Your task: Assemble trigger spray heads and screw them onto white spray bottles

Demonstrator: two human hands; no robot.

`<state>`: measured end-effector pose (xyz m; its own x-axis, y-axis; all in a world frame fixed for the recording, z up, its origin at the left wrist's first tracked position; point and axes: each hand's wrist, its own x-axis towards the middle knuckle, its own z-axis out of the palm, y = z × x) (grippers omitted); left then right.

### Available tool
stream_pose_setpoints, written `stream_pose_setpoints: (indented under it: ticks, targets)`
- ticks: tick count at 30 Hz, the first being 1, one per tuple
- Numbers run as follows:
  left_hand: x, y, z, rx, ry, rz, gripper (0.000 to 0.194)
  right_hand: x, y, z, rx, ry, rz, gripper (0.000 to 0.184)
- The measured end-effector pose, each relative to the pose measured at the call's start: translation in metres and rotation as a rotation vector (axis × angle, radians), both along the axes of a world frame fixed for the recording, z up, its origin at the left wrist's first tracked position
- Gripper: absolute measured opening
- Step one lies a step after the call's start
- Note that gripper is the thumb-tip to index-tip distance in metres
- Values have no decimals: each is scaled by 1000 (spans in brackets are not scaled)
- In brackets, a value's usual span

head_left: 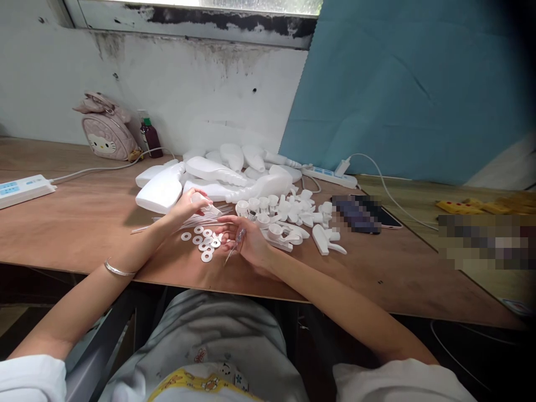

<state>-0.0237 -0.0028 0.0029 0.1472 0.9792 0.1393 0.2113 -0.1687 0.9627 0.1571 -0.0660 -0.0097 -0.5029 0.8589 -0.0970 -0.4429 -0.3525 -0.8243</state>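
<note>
My left hand (190, 205) is closed around a white plastic spray-trigger head (210, 209), held above a bundle of thin white tubes (184, 223). My right hand (247, 240) is palm up with curled fingers, just to the right. A slim, shiny pointed tool (239, 239) lies in it, its tip toward the table; its exact kind is unclear. Below and between the hands are several flat white ring washers (206, 256), some overlapping. More white spray-trigger heads (299, 207) are heaped to the right of my right hand. One trigger head (321, 240) lies apart, nearer the front edge.
White plastic bottles (161, 188) are piled behind the hands. Power strips (25, 190) with cables lie left and back right. A pink bag (104, 134) and a dark bottle (151, 138) stand by the wall. Phones (387, 215) rest at right on the brown table (355, 279).
</note>
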Motion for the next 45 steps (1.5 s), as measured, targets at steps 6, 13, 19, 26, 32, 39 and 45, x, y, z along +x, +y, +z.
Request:
stream_pose_setpoints:
  ticks: [6,13,19,26,32,39,45]
  targets:
    - [-1,4,2,-169,-259,9,37,3,2,7,91,-84,-69,24]
    - [-2,-1,9,-213,-302,-43,40,2,-2,7,358,-478,-257,33]
    - [-1,-1,14,-331,-416,38,31,1,-3,-8,920,-970,-295,51]
    - [0,1,14,-381,-728,122,11,3,-3,-12,1202,-1348,-294,31]
    - [0,4,10,-332,-665,83,13,3,-3,-12,1137,-1503,-269,28]
    - [5,-4,1,-241,-147,-148,33,1,-5,-13,1180,-1571,-318,17]
    - [5,-6,-2,-174,65,-207,40,-2,-4,-15,1112,-1515,-486,14]
